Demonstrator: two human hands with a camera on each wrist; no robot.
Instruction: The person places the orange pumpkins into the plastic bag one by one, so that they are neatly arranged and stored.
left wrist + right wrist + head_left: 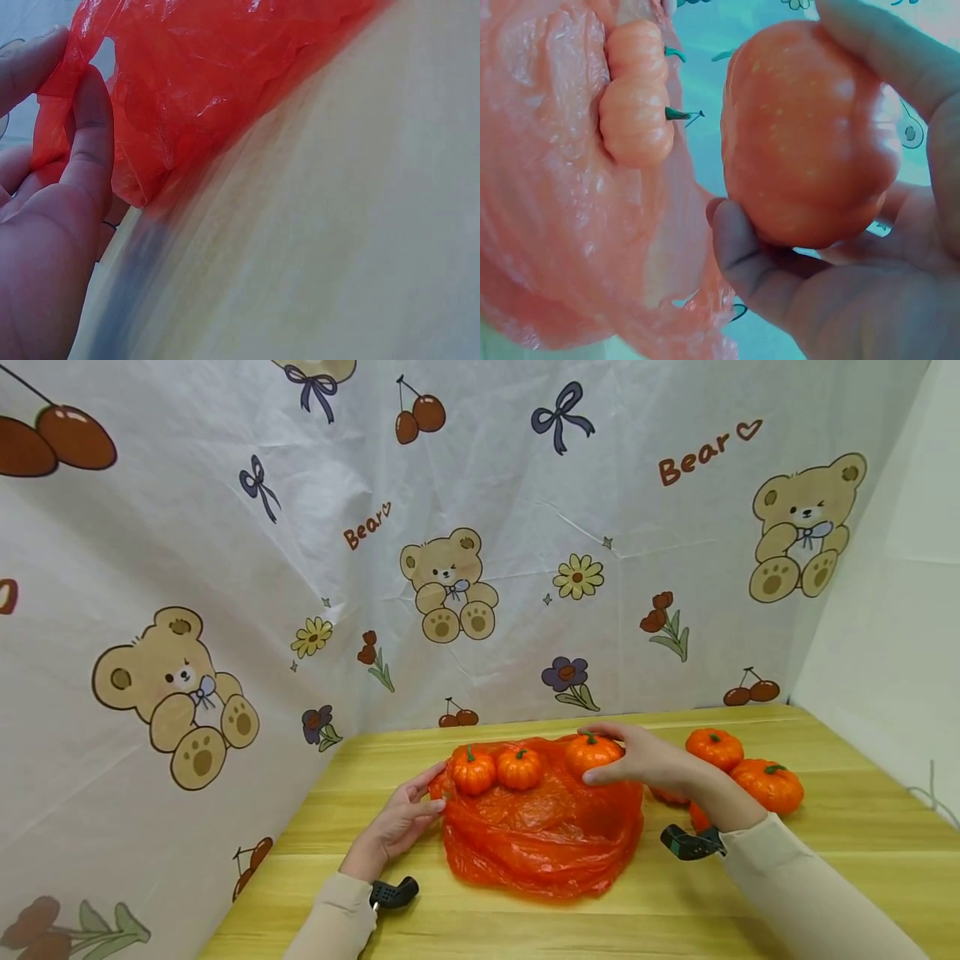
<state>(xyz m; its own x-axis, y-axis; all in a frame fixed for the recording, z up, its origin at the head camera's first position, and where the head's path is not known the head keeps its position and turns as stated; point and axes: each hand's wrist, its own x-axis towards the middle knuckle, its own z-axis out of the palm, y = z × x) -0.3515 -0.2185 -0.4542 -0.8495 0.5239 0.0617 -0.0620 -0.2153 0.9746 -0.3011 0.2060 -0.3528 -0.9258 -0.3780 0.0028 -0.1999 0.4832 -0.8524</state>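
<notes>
A thin red plastic bag (540, 852) lies spread on the wooden table. Two small orange pumpkins (473, 771) (637, 124) rest side by side on its left part. My left hand (401, 822) pinches the bag's left edge between thumb and fingers; the left wrist view shows the red film (202, 82) between the fingers of that hand (67, 172). Over the bag's right part, my right hand (648, 760) grips a larger orange pumpkin (591, 755), with thumb and fingers around its sides. In the right wrist view this pumpkin (810, 135) fills the grasp of the hand (870, 292).
Several more orange pumpkins (767, 786) are grouped right of the bag, partly behind my right wrist. The wooden table (862, 860) reaches back to a printed cloth (510, 668) with bears and flowers. A white wall (892, 635) stands on the right.
</notes>
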